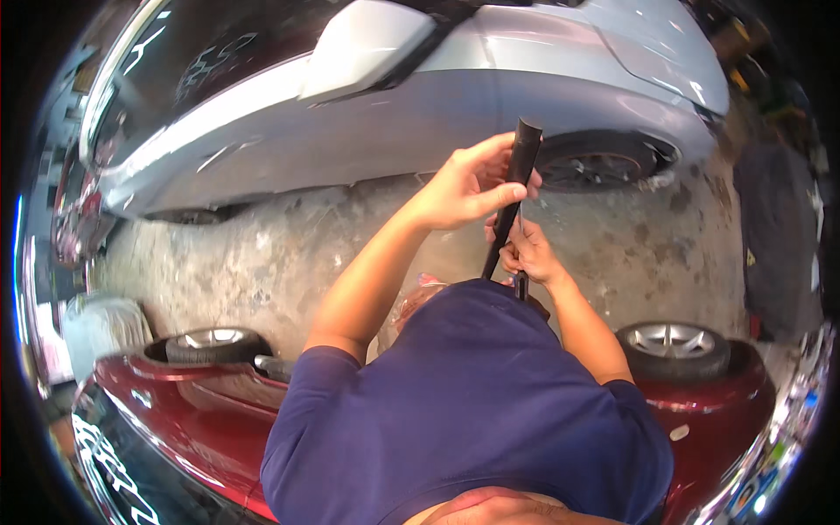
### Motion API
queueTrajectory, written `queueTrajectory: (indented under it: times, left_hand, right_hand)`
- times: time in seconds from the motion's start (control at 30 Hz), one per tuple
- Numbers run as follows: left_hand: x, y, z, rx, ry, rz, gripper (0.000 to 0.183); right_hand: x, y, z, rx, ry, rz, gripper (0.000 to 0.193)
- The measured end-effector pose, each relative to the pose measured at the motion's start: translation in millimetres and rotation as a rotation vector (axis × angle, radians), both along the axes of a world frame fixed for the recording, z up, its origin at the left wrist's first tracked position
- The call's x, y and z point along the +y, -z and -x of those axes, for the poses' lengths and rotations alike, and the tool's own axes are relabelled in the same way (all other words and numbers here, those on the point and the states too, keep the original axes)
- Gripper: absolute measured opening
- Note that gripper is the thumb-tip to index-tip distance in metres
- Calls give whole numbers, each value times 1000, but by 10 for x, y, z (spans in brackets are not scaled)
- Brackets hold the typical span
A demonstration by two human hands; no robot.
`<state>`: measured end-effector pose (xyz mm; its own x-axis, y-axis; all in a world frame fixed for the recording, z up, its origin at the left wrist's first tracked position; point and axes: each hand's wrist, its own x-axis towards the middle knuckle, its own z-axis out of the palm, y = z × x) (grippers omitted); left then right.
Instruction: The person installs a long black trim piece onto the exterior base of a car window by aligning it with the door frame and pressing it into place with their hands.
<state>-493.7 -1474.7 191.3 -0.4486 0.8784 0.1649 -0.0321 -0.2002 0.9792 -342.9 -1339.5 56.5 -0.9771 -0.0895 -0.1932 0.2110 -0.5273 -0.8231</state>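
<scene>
A long, narrow black trim strip (pixel 523 157) stands tilted in front of my chest, its wider end up and its lower end close to my shirt. My left hand (pixel 468 188) grips it near the upper end, thumb across the near face and fingers behind. Just below, my right hand (pixel 534 254) is closed on a slim tool with a thin metal shaft and a dark handle (pixel 521 284). The shaft lies close along the strip; whether its tip touches is unclear. Parts of the right fingers are hidden behind the strip.
A silver car (pixel 367 140) stands across the far side, its mirror (pixel 367 48) jutting toward me and a wheel (pixel 604 162) beyond my hands. Behind me is a dark red car (pixel 201 394). Stained concrete floor (pixel 262 262) lies between them. Dark cloth (pixel 779 236) hangs at the right.
</scene>
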Motion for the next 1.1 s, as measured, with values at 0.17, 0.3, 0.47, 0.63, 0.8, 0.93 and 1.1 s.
queueTrajectory:
  times: [0.17, 0.3, 0.47, 0.63, 0.8, 0.93, 1.1]
  left_hand:
    - [-1040, 169, 222, 43, -275, -27, 15]
    - [-1710, 481, 288, 6, -687, -172, 57]
    - [-2461, 687, 452, -30, -818, -226, 43]
    - [-2844, 759, 374, 49, -962, -219, 20]
    - [-2684, 903, 338, 154, -891, 94, 18]
    - [-2433, 892, 292, 246, -839, 117, 19]
    - [-2057, 837, 137, 152, -778, 151, 19]
  right_hand:
    - [-719, -41, 655, 54, -315, -91, 53]
    - [-1331, 30, 1158, 3, -567, -200, 46]
    - [-2051, 74, 1609, 419, -564, -469, 42]
    - [-2536, -70, 1680, 557, -433, -544, 42]
    - [-2317, -96, 1667, 655, -258, -625, 44]
    - [-2015, -200, 1447, 582, -167, -608, 45]
    - [-1458, -239, 1076, 458, -212, -630, 42]
